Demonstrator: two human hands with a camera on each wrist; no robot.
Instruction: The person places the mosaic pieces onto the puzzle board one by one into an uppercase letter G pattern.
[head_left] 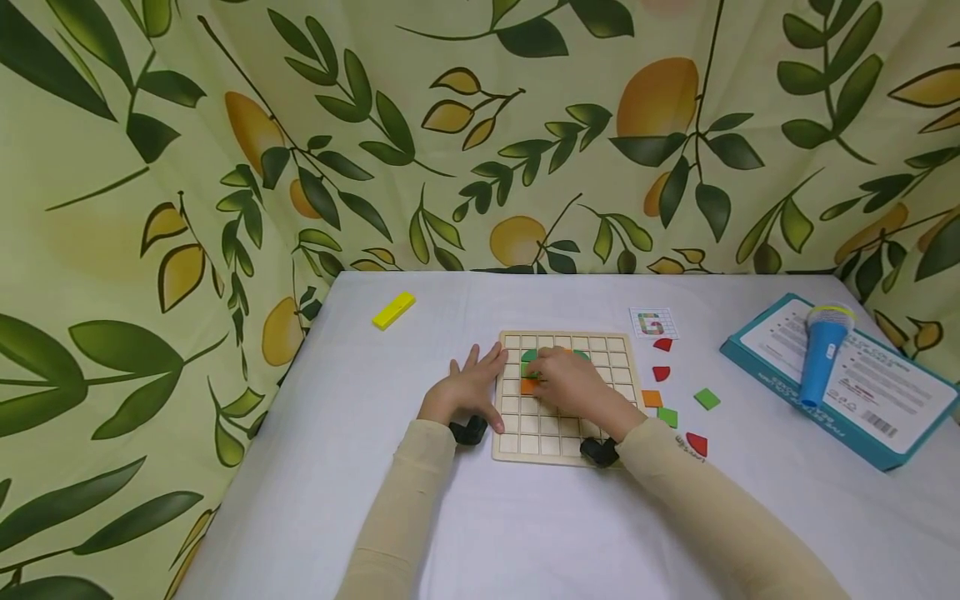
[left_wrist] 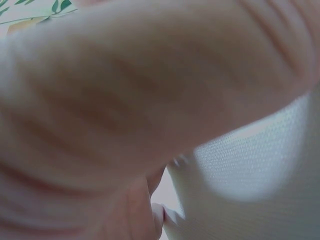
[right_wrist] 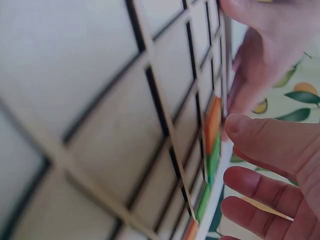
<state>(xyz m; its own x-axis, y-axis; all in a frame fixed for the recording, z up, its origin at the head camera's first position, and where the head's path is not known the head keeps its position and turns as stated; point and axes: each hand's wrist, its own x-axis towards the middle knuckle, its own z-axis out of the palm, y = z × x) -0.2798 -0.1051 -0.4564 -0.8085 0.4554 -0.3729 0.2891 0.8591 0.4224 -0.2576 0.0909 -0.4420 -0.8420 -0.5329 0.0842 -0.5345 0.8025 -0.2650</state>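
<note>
The gridded board [head_left: 530,446] lies flat on the white-covered counter [head_left: 555,517], and everything else is placed by it. The left hand [head_left: 467,392] is at the board's left edge, its grip spread, thumb near the lower part of that edge and fingertips by the upper part. The right hand [head_left: 572,382] reaches over the board's middle with bent fingers; whether its grip pinches a piece cannot be told, since the hand covers its own fingertips from above. Close by those fingertips, in the board's upper left area, sit an orange square [head_left: 528,387] and a green rounded piece [head_left: 529,355]. Right of the board lie loose pieces, among them a red wedge [head_left: 661,372] and a green square [head_left: 707,398], with a printed card [head_left: 654,323] off its upper right corner.

Seating or adjusting a piece here seems best done with light left-hand pressure so the board cannot slide. The right fingertips should square each piece to the thin ridges before pressing its middle, then lift straight up; a sideways drag could unseat the neighbours, and low wrists might brush the board's near half.
</note>
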